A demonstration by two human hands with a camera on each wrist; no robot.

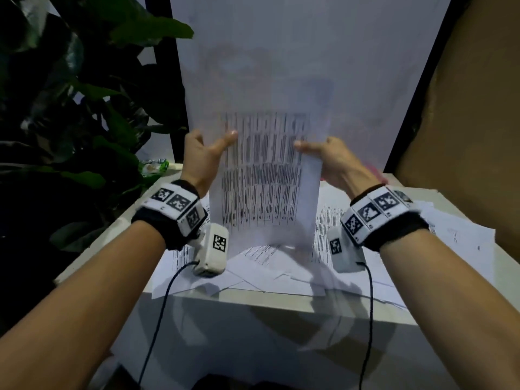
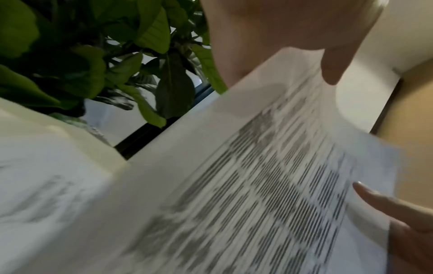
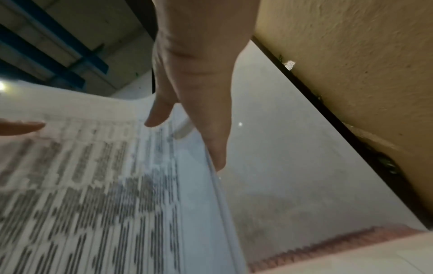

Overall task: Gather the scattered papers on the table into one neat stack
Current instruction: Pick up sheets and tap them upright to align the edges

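A bundle of printed papers [image 1: 264, 178] stands upright above the white table [image 1: 253, 302], its lower edge curling just over the sheets below. My left hand [image 1: 205, 153] pinches its left edge, thumb on the printed face. My right hand [image 1: 329, 156] pinches the right edge in the same way. The left wrist view shows the papers [image 2: 234, 185] blurred under my left thumb [image 2: 335, 68]. In the right wrist view my right hand [image 3: 199, 92] lies along the edge of the papers [image 3: 93, 185]. More loose sheets [image 1: 365, 266] lie scattered and overlapping on the table.
A large leafy plant [image 1: 70, 108] crowds the left side. A brown wall [image 1: 464, 108] rises at the right and a white panel [image 1: 309, 52] stands behind the table. A green packet [image 1: 154, 166] lies at the back left corner, something pink [image 1: 377, 171] at the back right.
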